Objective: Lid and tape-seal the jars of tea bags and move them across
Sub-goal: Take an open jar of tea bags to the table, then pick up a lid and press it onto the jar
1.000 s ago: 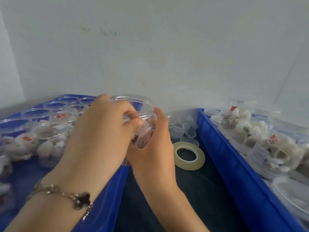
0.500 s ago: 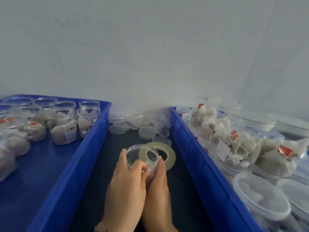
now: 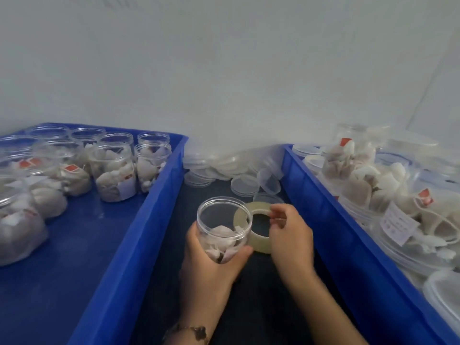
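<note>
My left hand [image 3: 211,265] grips a clear jar [image 3: 224,227] with tea bags inside. The jar has no lid and stands on the dark strip between two blue bins. Just right of it lies a ring of pale tape [image 3: 258,241]. My right hand [image 3: 291,235] pinches the tape ring's far right edge, fingers curled over it. A heap of clear lids [image 3: 231,170] lies against the wall behind.
The left blue bin [image 3: 139,220] holds several open jars of tea bags [image 3: 114,175]. The right blue bin [image 3: 331,220] is piled with tea bags and lidded tubs [image 3: 388,200]. A white wall closes off the back.
My right hand left the jar and took hold of the tape ring. The left hand keeps the jar, now standing upright on the dark strip. The view has swung right.
</note>
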